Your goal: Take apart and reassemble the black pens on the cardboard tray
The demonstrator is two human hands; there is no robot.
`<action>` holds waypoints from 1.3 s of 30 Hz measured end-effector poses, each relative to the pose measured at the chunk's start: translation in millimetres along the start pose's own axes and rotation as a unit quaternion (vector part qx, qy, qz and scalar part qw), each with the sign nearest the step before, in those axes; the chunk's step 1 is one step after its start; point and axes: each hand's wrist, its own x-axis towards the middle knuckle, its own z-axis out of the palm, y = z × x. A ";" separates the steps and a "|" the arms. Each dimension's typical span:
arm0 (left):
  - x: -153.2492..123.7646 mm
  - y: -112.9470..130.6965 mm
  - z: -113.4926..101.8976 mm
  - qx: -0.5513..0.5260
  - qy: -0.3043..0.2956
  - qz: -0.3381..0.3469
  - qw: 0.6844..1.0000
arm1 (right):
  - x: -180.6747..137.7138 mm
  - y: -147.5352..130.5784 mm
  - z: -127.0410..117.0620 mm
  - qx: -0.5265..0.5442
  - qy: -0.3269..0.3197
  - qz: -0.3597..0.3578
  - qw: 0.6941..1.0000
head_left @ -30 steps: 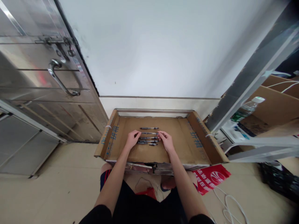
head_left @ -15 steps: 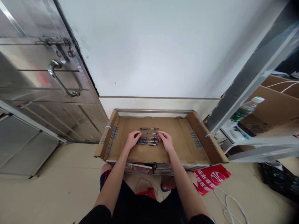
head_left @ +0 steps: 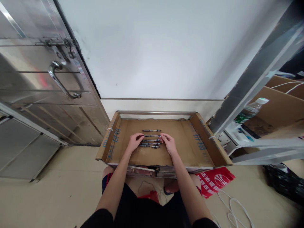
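Between my two hands a slim pen (head_left: 152, 136) lies crosswise. My left hand (head_left: 136, 141) pinches its left end, and my right hand (head_left: 168, 141) pinches its right end. Beyond it, a single pen (head_left: 151, 130) rests parallel on the cardboard. Closer to me, several more pens (head_left: 151, 144) lie in a tight group of rows, and a short piece (head_left: 155, 147), perhaps a cap or pen part, sits at the near right of that group. All of them are on the floor of a shallow cardboard tray (head_left: 185, 152).
Raised cardboard walls (head_left: 208, 139) bound the tray on both sides. A white wall (head_left: 161, 57) stands behind it, with a metal door (head_left: 47, 104) at left. To the right are a shelf with a plastic bottle (head_left: 251, 110) and a cardboard box (head_left: 282, 110). A red banner (head_left: 215, 181) and white cable (head_left: 234, 205) lie below.
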 end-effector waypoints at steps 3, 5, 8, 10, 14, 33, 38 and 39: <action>-0.5 0.6 0.0 0.000 0.000 -0.006 1.000 | 0.4 0.2 -0.7 0.038 -0.007 -0.001 0.999; -0.7 0.5 0.2 -0.002 -0.001 -0.007 1.000 | 0.0 -2.1 -0.8 0.072 -0.015 0.010 0.997; -0.6 -0.1 0.3 -0.013 -0.003 -0.007 1.000 | -1.6 -8.1 -0.7 0.109 -0.037 0.037 0.993; -0.5 -0.3 0.0 -0.020 -0.003 -0.012 1.000 | -2.9 -12.0 -0.5 0.134 -0.062 0.051 0.988; 0.2 1.2 -2.1 -0.036 -0.009 -0.028 0.999 | -4.8 -16.4 -0.8 0.205 -0.122 0.089 0.967; 0.9 5.0 -6.7 -0.072 -0.005 -0.026 0.997 | -4.0 -11.1 -3.5 0.223 -0.139 0.120 0.957; 0.2 5.0 -5.1 -0.063 -0.013 -0.018 0.998 | -2.7 -8.9 -3.5 0.190 -0.121 0.105 0.969; -0.1 4.6 -4.3 -0.060 -0.016 -0.014 0.998 | -2.7 -9.2 -3.1 0.184 -0.116 0.099 0.971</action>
